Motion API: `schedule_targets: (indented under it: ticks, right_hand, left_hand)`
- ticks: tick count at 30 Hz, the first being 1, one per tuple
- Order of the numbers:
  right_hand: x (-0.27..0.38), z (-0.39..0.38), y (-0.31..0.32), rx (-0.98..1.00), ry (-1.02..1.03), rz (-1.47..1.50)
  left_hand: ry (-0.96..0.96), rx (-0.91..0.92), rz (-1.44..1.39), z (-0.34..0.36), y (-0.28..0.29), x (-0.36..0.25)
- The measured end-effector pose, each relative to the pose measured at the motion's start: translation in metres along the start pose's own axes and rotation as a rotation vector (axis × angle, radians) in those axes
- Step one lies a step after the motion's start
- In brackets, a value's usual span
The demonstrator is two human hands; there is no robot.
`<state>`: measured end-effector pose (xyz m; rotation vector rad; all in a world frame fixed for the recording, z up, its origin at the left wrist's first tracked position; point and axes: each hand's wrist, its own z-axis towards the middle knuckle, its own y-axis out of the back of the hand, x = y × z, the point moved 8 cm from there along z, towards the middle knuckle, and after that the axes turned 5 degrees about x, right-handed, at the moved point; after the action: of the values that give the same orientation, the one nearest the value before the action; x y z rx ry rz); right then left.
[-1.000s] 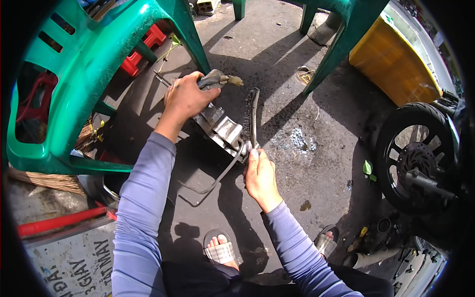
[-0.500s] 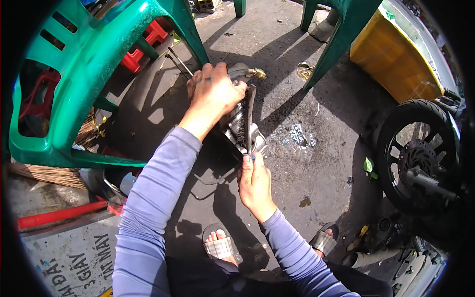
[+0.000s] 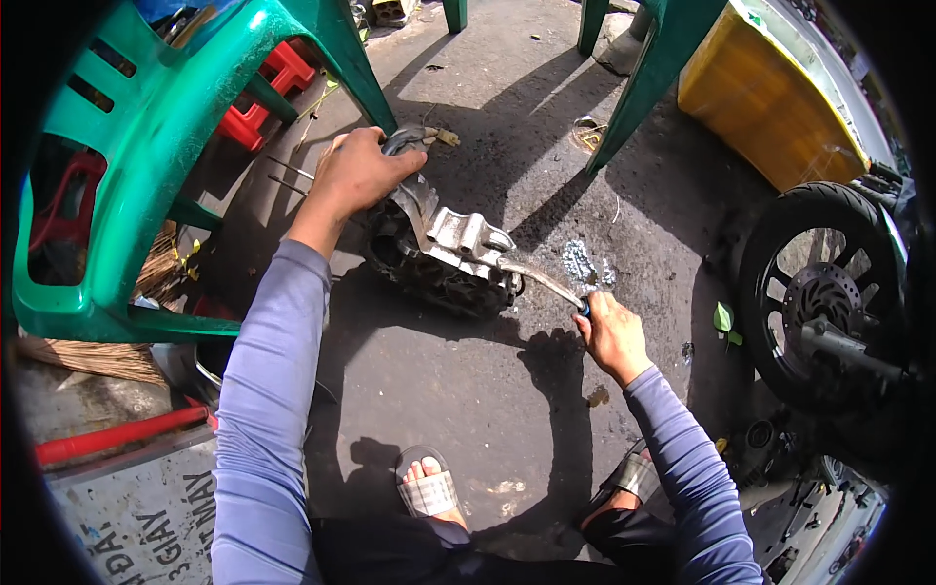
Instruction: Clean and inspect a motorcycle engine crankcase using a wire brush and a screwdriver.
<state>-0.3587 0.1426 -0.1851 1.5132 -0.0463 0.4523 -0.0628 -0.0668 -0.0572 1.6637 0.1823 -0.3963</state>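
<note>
Ground (image 3: 448, 395): dark, grainy, sunlit in patches. At its left edge lay one straw broom (image 3: 97, 357), stiff-fibred, and beside it stood one green chair (image 3: 175, 166), glossy moulded plastic. Next, the left hand (image 3: 363, 174) grasped the upper left end of one metal casting (image 3: 458, 230). Casting: at the ground's middle, angular and lugged; whether it touched the ground could not be told. Work on it appeared partway: the top showed pale metal, the dark underside seemingly awaited attention. One curved tool (image 3: 546, 280), slender, met the casting's right end; the right hand (image 3: 612, 336) clenched its dark end. Towards the right edge: one yellow bin (image 3: 760, 107), smooth-sided; one black wheel (image 3: 819, 283), spoked, rubber-tyred.
</note>
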Motion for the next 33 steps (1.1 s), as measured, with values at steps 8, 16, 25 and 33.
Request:
schedule_targets:
  ticks: [8, 16, 25, 33]
  right_hand:
    - [0.109, 0.010, -0.020, 0.002, -0.468, 1.231]
    - [0.109, 0.044, -0.045, -0.235, -0.704, 1.266]
    - [0.106, 0.043, -0.017, -0.103, -0.475, 0.491]
    - [0.128, 0.037, 0.001, -0.224, -0.390, 0.842]
  left_hand:
    - [0.070, 0.021, -0.373, 0.004, -0.027, 0.022]
    - [-0.107, 0.142, -0.659, -0.005, -0.037, -0.022]
    - [0.011, -0.046, -0.793, -0.027, -0.030, 0.007]
    - [-0.075, -0.133, -0.438, -0.033, -0.017, -0.026]
